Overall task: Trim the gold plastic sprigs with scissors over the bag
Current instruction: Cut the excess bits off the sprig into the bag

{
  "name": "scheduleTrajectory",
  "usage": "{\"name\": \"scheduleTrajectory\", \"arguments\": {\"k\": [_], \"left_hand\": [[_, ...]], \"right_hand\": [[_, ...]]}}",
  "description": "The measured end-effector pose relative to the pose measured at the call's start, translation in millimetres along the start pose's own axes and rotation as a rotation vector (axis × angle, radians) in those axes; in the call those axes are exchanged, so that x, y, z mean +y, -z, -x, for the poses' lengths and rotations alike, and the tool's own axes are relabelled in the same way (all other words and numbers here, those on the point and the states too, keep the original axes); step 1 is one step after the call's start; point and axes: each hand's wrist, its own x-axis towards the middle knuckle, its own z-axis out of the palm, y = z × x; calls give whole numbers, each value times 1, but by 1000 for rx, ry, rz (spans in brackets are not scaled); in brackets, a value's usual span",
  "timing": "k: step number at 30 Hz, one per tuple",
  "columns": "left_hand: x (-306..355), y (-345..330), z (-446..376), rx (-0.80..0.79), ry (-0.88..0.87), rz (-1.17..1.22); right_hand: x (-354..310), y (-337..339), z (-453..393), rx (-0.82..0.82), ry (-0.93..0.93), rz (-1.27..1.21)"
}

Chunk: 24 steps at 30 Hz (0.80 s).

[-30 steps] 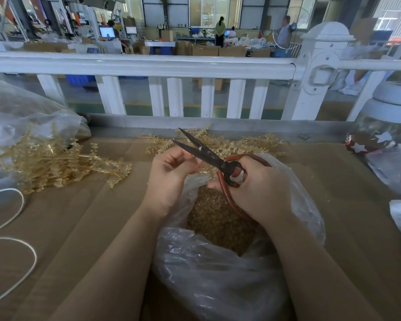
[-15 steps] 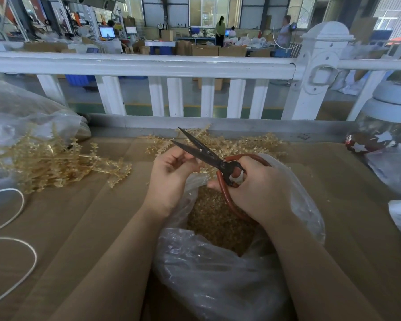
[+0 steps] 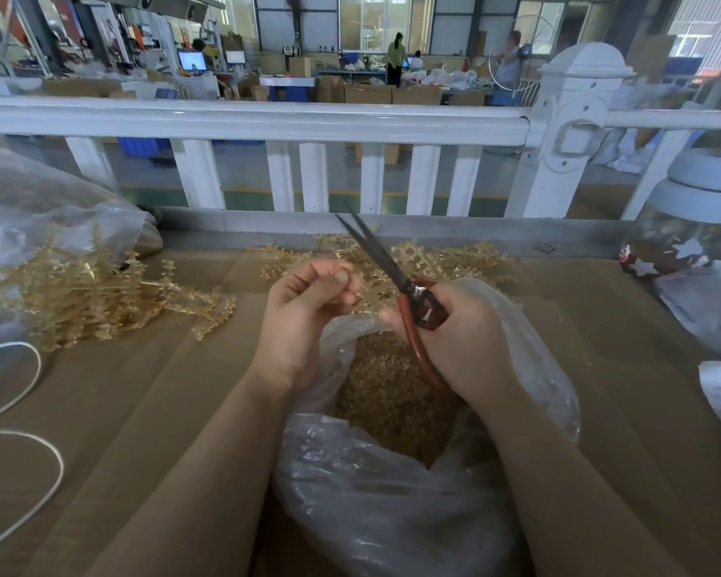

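Person's right hand [image 3: 463,326] curled round the red handles of the scissors [image 3: 396,276], blades nearly together, pointing up and far-left. Left hand [image 3: 304,314] grip pinching a small gold sprig piece [image 3: 365,287] between thumb and fingertips, just left of the blades, above the bag mouth. Clear plastic bag [image 3: 392,501] sits open on the desk [image 3: 142,431] at near centre, holding a heap of gold trimmings [image 3: 388,393]. Loose gold sprigs [image 3: 446,260] lie just beyond the hands by the far desk edge. Bigger pile of sprigs [image 3: 96,289] spills from another clear bag [image 3: 38,210] at left. White cord [image 3: 21,443] loops at near left. White railing [image 3: 267,122] runs across behind the desk. Jar with white lid [image 3: 691,218] at far right.
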Motion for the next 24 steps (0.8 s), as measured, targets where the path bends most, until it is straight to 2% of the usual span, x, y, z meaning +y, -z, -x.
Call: {"name": "scheduleTrajectory", "arguments": {"k": [5,10,18,24], "left_hand": [[4,2,-2,66,77,159],[4,8,-5,125,148,277],[6,10,-4,52,195,436],[8,6,-2,-10,232,472]], "right_hand": [[-3,4,-2,-25,-106,-348],[-6,9,-2,12,-143,-489],[-5,9,-5,123,-264,-509],[-4,9,-8,58,-297,-416]]}}
